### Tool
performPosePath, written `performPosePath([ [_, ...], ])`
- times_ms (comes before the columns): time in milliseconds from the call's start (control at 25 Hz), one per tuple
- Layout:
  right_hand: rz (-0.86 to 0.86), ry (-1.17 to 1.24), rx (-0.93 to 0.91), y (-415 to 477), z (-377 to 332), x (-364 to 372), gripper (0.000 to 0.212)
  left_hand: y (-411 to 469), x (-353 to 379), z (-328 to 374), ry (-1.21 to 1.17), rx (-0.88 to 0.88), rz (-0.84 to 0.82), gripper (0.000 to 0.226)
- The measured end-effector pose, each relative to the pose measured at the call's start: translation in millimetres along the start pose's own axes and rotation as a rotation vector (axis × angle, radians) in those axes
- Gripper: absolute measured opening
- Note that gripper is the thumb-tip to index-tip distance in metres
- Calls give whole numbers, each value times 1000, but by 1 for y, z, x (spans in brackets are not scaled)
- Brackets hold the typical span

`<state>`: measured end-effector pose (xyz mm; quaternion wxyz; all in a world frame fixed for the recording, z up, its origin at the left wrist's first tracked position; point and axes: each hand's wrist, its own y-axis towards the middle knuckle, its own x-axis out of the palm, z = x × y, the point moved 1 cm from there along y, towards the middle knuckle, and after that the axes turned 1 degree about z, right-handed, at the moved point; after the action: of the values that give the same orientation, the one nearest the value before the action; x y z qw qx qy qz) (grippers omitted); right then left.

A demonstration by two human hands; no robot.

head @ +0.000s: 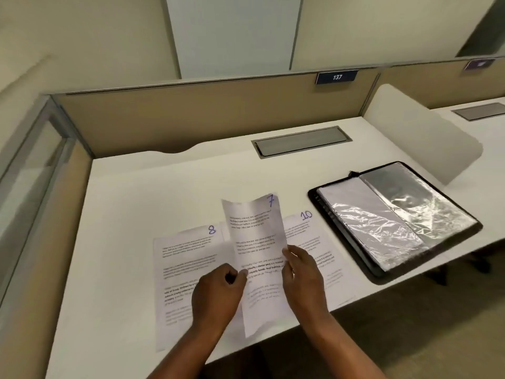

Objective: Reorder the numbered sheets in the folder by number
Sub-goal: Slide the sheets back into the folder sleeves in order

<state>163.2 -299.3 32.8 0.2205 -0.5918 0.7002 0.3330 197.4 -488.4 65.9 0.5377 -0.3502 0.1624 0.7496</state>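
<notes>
Head view (the only one): the person is holding sheet 7 (254, 236) up off the white desk (131, 209) with both hands. The left hand (216, 294) is pinching its left edge with the fingers curled in, and the right hand (303, 280) is gripping the right edge with the thumb on the front. The page is white with blocks of printed text and a blue handwritten 7 in the top right corner. It's bowing and tilting a bit, and its bottom end is hanging past the desk's front edge.

Sheet 8 (188, 258) is lying flat on the desk to the left, partly under the left hand. Sheet 10 (308, 233) is lying to the right, partly under the right hand. Both carry the same blue corner numbers. Another page is peeking out between them, but its number is hidden.

Further right, well apart from the hands, the black folder (313, 196) is lying open and showing shiny, crinkled clear sleeves (374, 222). None of the loose sheets is sitting in them.
</notes>
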Motion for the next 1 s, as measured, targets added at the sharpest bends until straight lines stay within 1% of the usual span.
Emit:
performPosePath([
  [80, 22, -29, -68, 4, 26, -19, 32, -13, 27, 31, 22, 28, -8, 33],
  [200, 16, -46, -159, 13, 63, -48, 32, -29, 68, 70, -12, 80, -8, 28],
  [320, 13, -67, -201, 23, 99, -84, 30, -42, 111, 108, -43, 160, -32, 22],
  [480, 4, -106, -259, 35, 130, -133, 26, -52, 164, 158, -61, 216, -83, 23],
  [600, 22, -121, -211, 44, 153, -164, 25, -53, 202, 190, -73, 262, -134, 11],
  [680, 30, -122, -178, 53, 171, -180, 26, -51, 220, 210, -103, 272, -162, 34],
  [760, 17, -101, -160, 63, 184, -193, 30, -45, 235, 230, -126, 263, -177, 39],
  [840, -8, -86, -142, 76, 196, -203, 34, -36, 252, 247, -121, 239, -189, 35],
  [1000, -28, -144, -133, 111, 232, -225, 26, -7, 296, 276, -164, 136, -238, 21],
])
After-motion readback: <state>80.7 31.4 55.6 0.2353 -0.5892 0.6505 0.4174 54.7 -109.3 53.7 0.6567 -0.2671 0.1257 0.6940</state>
